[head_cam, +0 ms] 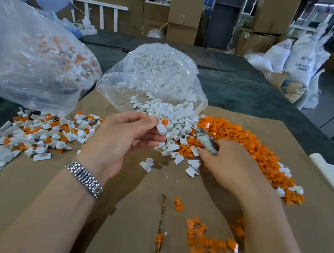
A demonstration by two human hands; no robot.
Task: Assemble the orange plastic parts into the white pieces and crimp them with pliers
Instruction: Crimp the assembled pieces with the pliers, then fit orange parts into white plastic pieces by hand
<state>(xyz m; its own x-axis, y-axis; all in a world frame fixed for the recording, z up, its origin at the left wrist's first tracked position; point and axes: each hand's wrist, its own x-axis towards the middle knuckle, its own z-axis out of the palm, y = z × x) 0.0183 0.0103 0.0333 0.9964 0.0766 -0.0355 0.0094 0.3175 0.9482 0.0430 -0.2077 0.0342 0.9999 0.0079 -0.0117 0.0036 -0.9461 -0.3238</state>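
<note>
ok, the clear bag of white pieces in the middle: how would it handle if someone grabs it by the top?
Probably floppy: the clear bag is thin, wrinkled film, slumped over its load. Its mouth lies open toward the cardboard, with white pieces already spilled out, so lifting may dump more. Likely light.

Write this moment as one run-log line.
left hand: holds white plastic piece with orange insert | right hand: grips worn metal pliers | stage: before crimp

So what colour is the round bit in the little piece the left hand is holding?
Orange, set in a white plastic piece; head view.
</note>
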